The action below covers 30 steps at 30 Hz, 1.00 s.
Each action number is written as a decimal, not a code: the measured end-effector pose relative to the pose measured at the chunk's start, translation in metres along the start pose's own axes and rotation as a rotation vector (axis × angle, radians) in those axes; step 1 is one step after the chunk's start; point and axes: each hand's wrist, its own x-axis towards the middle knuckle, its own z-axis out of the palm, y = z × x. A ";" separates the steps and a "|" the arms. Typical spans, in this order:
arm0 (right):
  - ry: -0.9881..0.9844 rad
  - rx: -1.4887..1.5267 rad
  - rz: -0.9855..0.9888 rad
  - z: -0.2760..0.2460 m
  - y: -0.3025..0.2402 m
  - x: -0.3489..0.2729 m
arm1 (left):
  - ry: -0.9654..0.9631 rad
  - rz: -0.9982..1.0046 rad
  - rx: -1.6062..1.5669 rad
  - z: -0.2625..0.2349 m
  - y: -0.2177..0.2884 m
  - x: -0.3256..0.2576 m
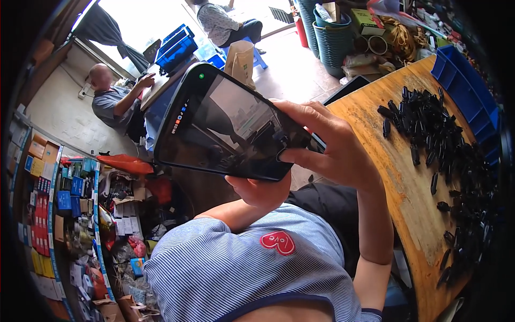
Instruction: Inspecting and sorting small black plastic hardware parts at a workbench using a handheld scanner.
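Cluttered room point(59, 102), hands point(338, 145) half-closed around phone point(230, 129)

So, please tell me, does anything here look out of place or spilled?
Small black parts lie loose and scattered over the wooden table, not in the blue bin beside them, though perhaps on purpose. Packages also lie messily heaped by the shelves.

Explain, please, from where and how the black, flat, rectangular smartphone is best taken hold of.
Probably pinch the black, flat, rectangular smartphone by its left end, coming from the left, thumb on the front rim, fingers behind. It is a thin, tilted slab, and that end is uncovered, whereas the right hand covers the right end and the left hand sits at the lower edge.
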 end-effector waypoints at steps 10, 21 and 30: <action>0.151 -0.122 0.042 -0.025 -0.014 -0.025 | 0.012 -0.159 -0.005 0.019 -0.022 0.004; 0.327 -0.317 0.143 -0.070 -0.032 -0.071 | 0.055 -0.491 0.386 0.065 -0.059 0.005; 0.418 -0.388 0.225 -0.089 -0.035 -0.089 | -0.071 -0.501 -0.512 0.054 -0.100 0.002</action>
